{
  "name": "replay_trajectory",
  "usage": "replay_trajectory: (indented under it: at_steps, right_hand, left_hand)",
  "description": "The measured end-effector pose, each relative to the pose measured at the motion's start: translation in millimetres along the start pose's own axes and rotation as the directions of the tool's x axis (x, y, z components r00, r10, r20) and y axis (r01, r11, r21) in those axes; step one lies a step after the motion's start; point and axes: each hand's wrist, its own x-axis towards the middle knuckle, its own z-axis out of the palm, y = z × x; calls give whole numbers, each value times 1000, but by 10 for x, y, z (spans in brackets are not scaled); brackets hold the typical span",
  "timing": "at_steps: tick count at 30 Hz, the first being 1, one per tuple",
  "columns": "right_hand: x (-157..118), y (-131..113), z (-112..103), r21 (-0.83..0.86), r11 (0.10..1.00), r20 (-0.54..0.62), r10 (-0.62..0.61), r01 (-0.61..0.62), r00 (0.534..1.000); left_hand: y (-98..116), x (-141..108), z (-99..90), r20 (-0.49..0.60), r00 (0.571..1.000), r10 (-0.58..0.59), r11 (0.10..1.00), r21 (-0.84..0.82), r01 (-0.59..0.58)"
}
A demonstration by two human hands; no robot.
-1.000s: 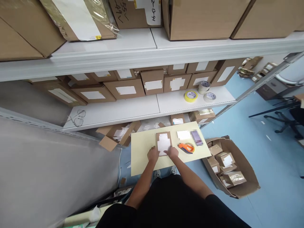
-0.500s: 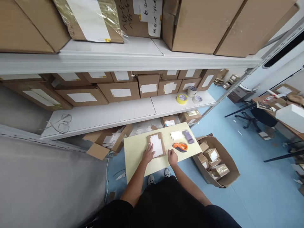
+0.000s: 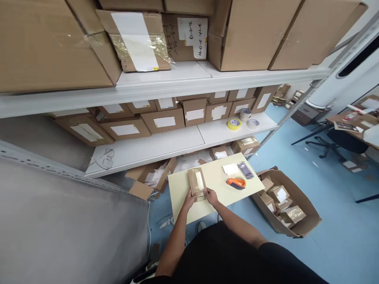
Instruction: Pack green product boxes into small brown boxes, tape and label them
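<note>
A small brown cardboard box [image 3: 194, 182] with shiny tape along its face is held over the pale yellow tabletop [image 3: 180, 197]. My left hand [image 3: 189, 198] is closed on its near left corner. On the near right side, my right hand [image 3: 211, 196] grips the same box. To the right on the table lies an orange and blue tape dispenser [image 3: 236, 183]. Behind it are a stack of white labels [image 3: 230, 169] and a blurred-out dark purple object [image 3: 245, 170].
A large open carton [image 3: 308, 221] with several small boxes stands on the floor at right. Ahead, a white shelf [image 3: 148, 148] bears cardboard boxes and tape rolls [image 3: 233, 124]. An open box of papers [image 3: 142, 190] sits at left below it. A desk [image 3: 340, 120] stands far right.
The box has been turned over: its white-labelled face was up, and now a taped brown face shows. My right hand has moved onto it, and the left now grips its edge. The view has shifted.
</note>
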Motion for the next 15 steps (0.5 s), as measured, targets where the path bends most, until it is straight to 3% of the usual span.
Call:
replay_trajectory:
  at_steps: [4, 7, 11, 15]
  right_hand:
    - [-101, 18, -331, 97, 995, -96, -7, 17, 995]
    - [-195, 102, -689, 246, 966, -215, -19, 73, 976]
    - [-354, 335, -1244, 403, 911, -426, 104, 85, 899]
    - [-564, 692, -1797, 518, 834, -588, 187, 189, 787]
  left_hand:
    - [157, 69, 162, 104, 994, 41, 999, 18, -44]
    - [316, 149, 475, 181, 976, 125, 988, 68, -139]
    - [634, 285, 1158, 324, 932, 164, 955, 186, -233]
    - [964, 370, 2063, 499, 847, 180, 936, 179, -304]
